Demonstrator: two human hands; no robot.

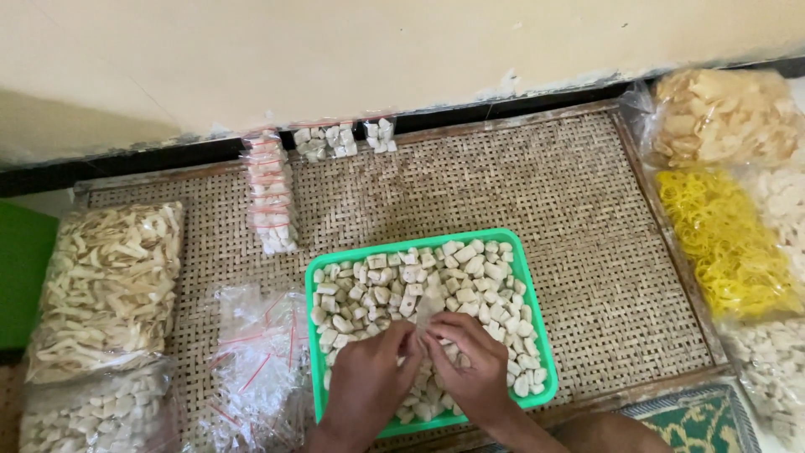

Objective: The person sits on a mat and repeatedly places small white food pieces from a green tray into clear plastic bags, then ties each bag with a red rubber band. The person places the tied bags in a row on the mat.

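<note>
A green plastic tray (419,243) full of small pale cracker pieces (470,277) sits on a woven bamboo mat. Over its near half, my left hand (369,382) and my right hand (470,369) meet, both pinching a small clear plastic bag (426,312) held between the fingertips. The bag's contents are too small to tell. A loose heap of empty clear bags with red strips (256,361) lies just left of the tray.
A stack of filled small packets (270,201) and more packets (335,138) lie near the wall. Large bags of pale crackers (109,285) sit at left, and bags of crackers (721,113) and yellow rubber bands (725,243) at right. The woven mat (587,218) spreads between.
</note>
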